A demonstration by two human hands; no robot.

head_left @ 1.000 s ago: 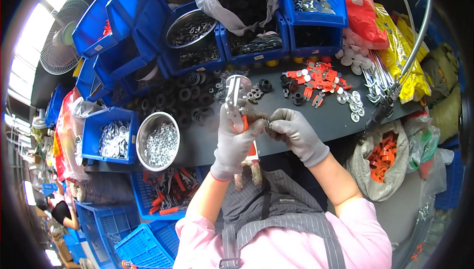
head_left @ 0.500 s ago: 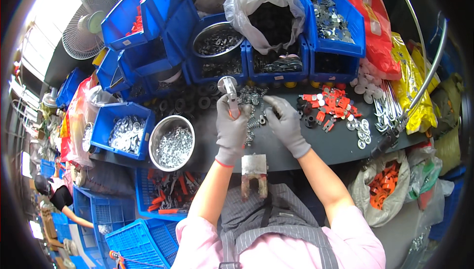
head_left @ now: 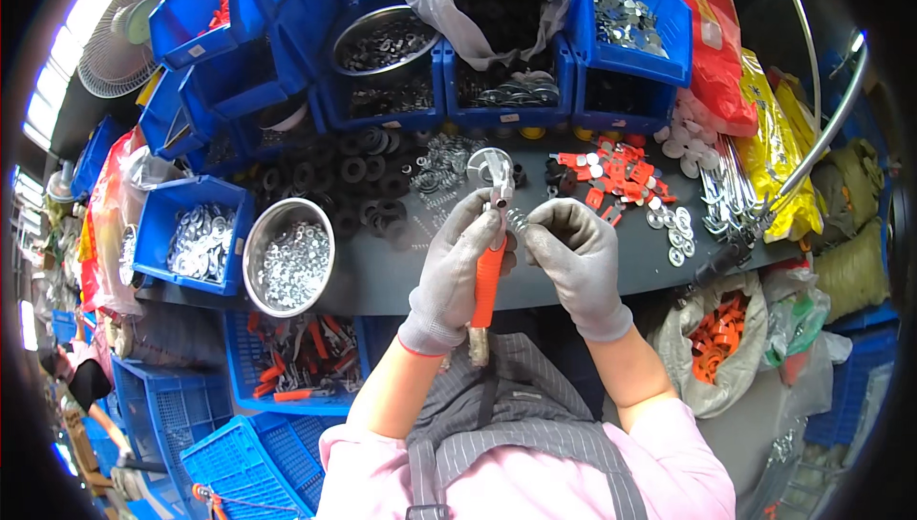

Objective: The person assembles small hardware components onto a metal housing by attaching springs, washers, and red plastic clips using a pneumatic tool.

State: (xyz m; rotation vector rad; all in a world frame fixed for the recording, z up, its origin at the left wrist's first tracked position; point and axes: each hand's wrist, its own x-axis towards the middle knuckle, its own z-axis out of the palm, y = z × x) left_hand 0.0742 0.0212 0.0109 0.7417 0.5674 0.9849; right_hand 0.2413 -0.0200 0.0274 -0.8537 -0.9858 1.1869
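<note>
In my left hand [head_left: 441, 281] is a hand tool with an orange handle [head_left: 488, 283] and a round, silvery metal head. The grey-gloved fingers wrap round it, with the head pointing away from me. My right hand [head_left: 579, 257], also gloved, is closed close beside it, thumb and fingers pinching a small metal coil spring [head_left: 517, 221] against the tool's side. Whether the spring is seated in the tool is hidden by the fingers. Just beyond my hands lie loose coil springs [head_left: 447, 162] on the dark table.
Left stand a steel bowl of small metal parts [head_left: 289, 308] and a blue bin of washers [head_left: 191, 279]. Blue bins [head_left: 382, 122] line the back. Red plastic parts [head_left: 626, 176] and metal rods [head_left: 723, 197] lie right. Below is a blue crate of orange-handled tools [head_left: 287, 403].
My right hand has come from the spring pile to the tool, now with a spring. My left hand has tilted the tool, so its orange handle shows. The view has shifted.
</note>
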